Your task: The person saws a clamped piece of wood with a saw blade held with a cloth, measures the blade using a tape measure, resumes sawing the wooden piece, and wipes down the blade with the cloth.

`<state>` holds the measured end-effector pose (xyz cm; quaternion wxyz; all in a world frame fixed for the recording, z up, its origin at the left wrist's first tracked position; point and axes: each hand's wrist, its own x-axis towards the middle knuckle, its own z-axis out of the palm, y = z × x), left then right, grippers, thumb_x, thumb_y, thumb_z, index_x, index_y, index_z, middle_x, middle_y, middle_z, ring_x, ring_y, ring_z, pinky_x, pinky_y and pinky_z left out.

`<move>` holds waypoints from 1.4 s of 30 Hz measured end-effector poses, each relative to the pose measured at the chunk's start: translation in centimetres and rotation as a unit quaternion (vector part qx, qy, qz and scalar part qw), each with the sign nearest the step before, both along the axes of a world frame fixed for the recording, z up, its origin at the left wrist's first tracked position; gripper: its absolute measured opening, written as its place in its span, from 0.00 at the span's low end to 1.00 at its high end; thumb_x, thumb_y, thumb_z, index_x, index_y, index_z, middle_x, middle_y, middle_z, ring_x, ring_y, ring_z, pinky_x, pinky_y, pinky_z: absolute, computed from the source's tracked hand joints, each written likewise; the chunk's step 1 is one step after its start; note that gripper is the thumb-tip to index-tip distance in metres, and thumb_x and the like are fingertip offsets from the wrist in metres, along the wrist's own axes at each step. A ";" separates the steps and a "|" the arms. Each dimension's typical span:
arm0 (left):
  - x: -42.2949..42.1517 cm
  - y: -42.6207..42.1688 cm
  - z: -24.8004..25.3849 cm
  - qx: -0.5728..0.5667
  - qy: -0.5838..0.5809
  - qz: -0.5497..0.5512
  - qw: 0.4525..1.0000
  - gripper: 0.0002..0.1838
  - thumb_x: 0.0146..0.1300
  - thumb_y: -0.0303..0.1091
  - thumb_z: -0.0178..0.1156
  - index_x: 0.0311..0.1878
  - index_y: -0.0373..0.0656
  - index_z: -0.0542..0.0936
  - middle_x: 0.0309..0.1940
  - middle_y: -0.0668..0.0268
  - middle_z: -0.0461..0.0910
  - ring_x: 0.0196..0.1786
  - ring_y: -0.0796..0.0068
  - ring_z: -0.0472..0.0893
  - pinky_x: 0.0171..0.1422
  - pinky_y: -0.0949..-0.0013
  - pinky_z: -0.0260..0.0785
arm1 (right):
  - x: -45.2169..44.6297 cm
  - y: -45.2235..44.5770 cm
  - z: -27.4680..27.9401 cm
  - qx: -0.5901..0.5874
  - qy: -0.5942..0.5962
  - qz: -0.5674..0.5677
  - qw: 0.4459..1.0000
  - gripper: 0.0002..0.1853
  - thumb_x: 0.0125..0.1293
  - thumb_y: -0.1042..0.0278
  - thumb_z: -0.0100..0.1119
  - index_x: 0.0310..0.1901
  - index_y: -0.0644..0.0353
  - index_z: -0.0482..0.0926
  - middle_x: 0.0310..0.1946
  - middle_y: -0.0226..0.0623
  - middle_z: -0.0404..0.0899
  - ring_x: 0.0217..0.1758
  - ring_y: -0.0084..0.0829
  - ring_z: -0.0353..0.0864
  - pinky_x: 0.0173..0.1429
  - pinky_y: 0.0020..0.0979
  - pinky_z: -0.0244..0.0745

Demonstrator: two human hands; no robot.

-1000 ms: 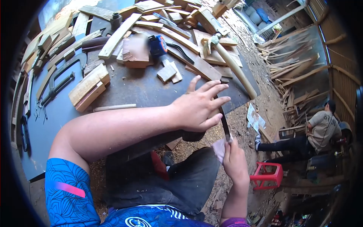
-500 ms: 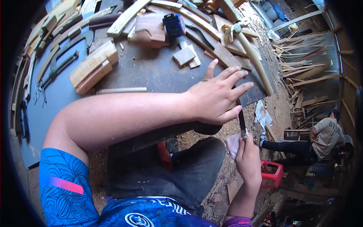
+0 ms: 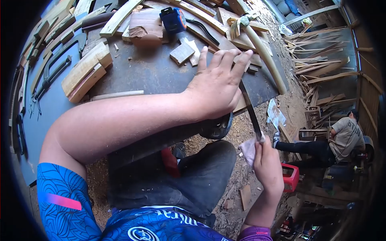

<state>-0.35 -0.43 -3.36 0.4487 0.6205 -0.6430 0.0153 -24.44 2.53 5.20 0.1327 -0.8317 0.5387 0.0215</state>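
My right hand (image 3: 268,162) is closed around the light-coloured handle end of a long dark flat file (image 3: 252,112), with a pale cloth (image 3: 248,152) bunched in the same grip. The file slants up and left from that hand, and its far end goes out of sight by my left hand (image 3: 215,82). My left hand lies palm down at the table edge, fingers stretched out. Under it the edge of a light wooden piece (image 3: 240,105) shows; most of that piece is hidden. Just beyond my left fingers sit small wooden blocks (image 3: 181,53).
On the dark table (image 3: 132,78) lie a blue tape measure (image 3: 173,20), a G-clamp (image 3: 54,74), a glued wooden block (image 3: 87,71) and a mallet-like stick (image 3: 263,56). A red plastic stool (image 3: 290,177) stands at right. Another person (image 3: 341,138) sits farther off, near piled wood strips (image 3: 321,60).
My left hand has shifted a little left and up, its thumb now out of sight. More of the file shows between my hands. The whole view has shifted slightly.
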 end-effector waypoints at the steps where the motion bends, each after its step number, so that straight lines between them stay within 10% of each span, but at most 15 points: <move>1: -0.1 -0.2 0.2 -0.004 -0.005 -0.001 1.000 0.45 0.59 0.32 0.54 0.81 0.42 0.53 0.71 0.49 0.63 0.75 0.42 0.63 0.81 0.29 0.42 | 0.4 -0.8 0.4 0.009 -0.001 -0.001 1.000 0.07 0.79 0.69 0.48 0.49 0.64 0.71 0.30 0.63 0.80 0.37 0.67 0.81 0.37 0.58 0.71; 42: 0.8 -0.7 0.3 -0.053 0.021 -0.059 0.997 0.40 0.60 0.33 0.55 0.77 0.36 0.59 0.66 0.45 0.65 0.72 0.41 0.64 0.82 0.37 0.46 | 1.3 -2.1 -3.7 -0.016 -0.081 0.007 0.997 0.08 0.80 0.69 0.48 0.53 0.62 0.71 0.30 0.65 0.80 0.37 0.68 0.81 0.37 0.60 0.72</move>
